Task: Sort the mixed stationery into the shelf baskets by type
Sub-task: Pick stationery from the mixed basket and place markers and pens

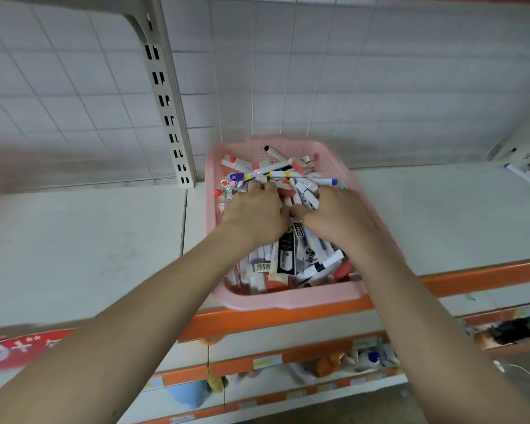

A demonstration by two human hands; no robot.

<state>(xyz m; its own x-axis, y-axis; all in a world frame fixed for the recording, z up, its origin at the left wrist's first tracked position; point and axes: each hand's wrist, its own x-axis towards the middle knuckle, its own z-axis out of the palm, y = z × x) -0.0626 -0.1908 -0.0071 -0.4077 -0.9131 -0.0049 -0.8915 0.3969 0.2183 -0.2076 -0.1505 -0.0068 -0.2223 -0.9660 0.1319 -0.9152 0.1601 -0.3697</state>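
A pink plastic basket (288, 301) stands on the white shelf, heaped with mixed stationery: white markers with coloured caps (288, 173) at the back, black-and-white packaged pens (285, 258) at the front. Both my hands are down in the middle of the pile, side by side and nearly touching. My left hand (254, 214) has its fingers curled down among the capped markers; what they hold is hidden. My right hand (338, 217) curls its fingers over a few white markers (307, 195).
The white shelf (89, 240) extends left and right of the basket, with an orange front edge (471, 278). A slotted upright post (166, 102) stands behind at the left. Loose markers (527, 175) lie far right. Lower shelves (364, 359) carry assorted goods.
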